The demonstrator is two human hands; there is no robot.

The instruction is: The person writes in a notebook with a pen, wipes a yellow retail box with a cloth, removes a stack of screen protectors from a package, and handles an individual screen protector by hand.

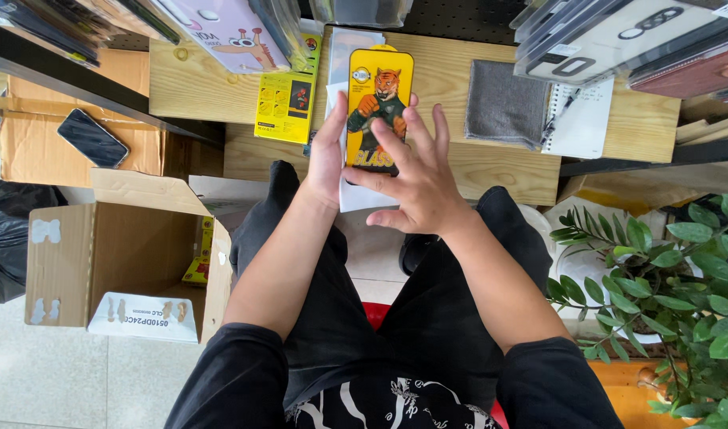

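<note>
A yellow flat package [380, 95] with a cartoon tiger printed on it stands upright in my left hand [326, 159], which grips its left edge from behind. White packaging [356, 199] shows behind and below it. My right hand [415, 179] lies over the lower front of the package, fingers spread, fingertips touching its face. Both hands are above my lap, in front of a wooden table [475, 171].
A grey cloth [503, 103] and a spiral notebook [582, 119] lie on the table, with another yellow package [287, 99] at its left. An open cardboard box [117, 254] stands at left, a phone [92, 137] on another box. A potted plant [673, 278] is at right.
</note>
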